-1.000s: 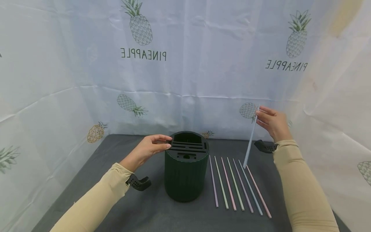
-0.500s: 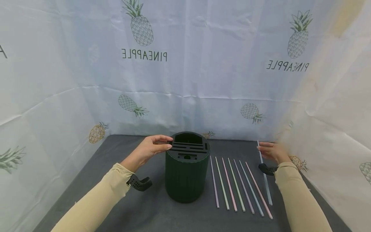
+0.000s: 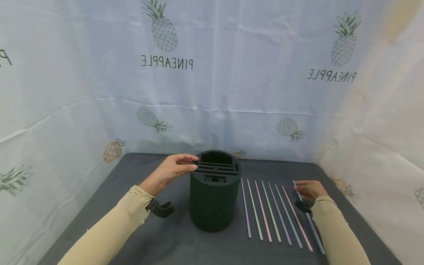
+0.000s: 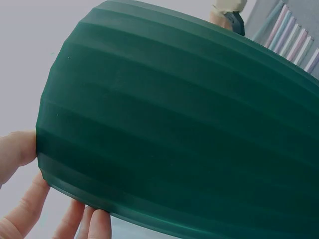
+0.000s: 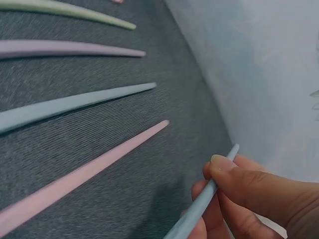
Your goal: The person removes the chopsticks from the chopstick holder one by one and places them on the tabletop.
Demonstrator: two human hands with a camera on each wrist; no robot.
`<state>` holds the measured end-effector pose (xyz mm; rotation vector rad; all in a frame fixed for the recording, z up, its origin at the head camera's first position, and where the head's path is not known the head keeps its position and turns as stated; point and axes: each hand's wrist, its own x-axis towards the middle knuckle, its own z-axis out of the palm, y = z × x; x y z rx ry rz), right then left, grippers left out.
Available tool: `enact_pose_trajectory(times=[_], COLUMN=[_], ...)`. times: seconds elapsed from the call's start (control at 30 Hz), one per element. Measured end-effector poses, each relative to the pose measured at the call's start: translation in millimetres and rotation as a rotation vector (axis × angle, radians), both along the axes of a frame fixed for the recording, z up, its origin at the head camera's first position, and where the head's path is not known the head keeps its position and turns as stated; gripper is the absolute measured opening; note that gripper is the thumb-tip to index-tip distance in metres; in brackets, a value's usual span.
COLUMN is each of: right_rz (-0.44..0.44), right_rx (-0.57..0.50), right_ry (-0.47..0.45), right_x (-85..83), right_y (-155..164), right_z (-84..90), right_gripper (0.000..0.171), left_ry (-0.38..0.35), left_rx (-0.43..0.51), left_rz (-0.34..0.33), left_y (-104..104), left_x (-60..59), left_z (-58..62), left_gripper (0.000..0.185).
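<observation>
A dark green, round utensil holder (image 3: 212, 206) with a slotted top stands upright on the dark cloth. My left hand (image 3: 170, 171) rests against its left upper edge, fingers extended. In the left wrist view, thumb and fingertips (image 4: 99, 224) touch the holder's ribbed wall (image 4: 164, 119). Over at the right, my right hand (image 3: 309, 189) pinches a light blue chopstick (image 5: 197, 209) near its thin end, between thumb and fingers. The chopstick's thick end points toward me, and my wrist covers part of its length in the head view.
Several pastel chopsticks lie in a row between the holder and my right hand, a pink chopstick (image 3: 297, 219) closest to that hand. Behind the dark tabletop (image 3: 159, 235) hangs a white pineapple-print curtain (image 3: 212, 73), which also closes in both sides.
From above the row, my right hand has carried the light blue chopstick rightward and down, laying it low beside the pink one. My left hand keeps its place on the holder.
</observation>
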<state>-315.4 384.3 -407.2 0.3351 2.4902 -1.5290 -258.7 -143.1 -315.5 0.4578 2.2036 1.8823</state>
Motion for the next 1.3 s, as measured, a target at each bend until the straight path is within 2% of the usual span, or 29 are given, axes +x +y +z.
enact_pose_trajectory(times=[0.13, 0.27, 0.67, 1.3], right_rz=[0.013, 0.01, -0.032, -0.075], right_rx=[0.025, 0.008, 0.003, 0.044], right_ry=[0.0, 0.009, 0.022, 0.023], right_x=[0.6, 0.5, -6.1, -10.0], right_y=[-1, -2, -5, -14], right_z=[-7.9, -14.1, -31.8, -33.7], right_gripper=[0.041, 0.042, 0.035, 0.041], left_ry=[-0.004, -0.005, -0.006, -0.007], left_rx=[0.006, 0.007, 0.002, -0.001], left_rz=[0.002, -0.001, 0.009, 0.016], left_y=[0, 0, 0, 1], left_x=[1.1, 0.5, -0.9, -0.1], left_z=[0.8, 1.4, 0.5, 1.0], left_gripper=[0.048, 0.048, 0.048, 0.047])
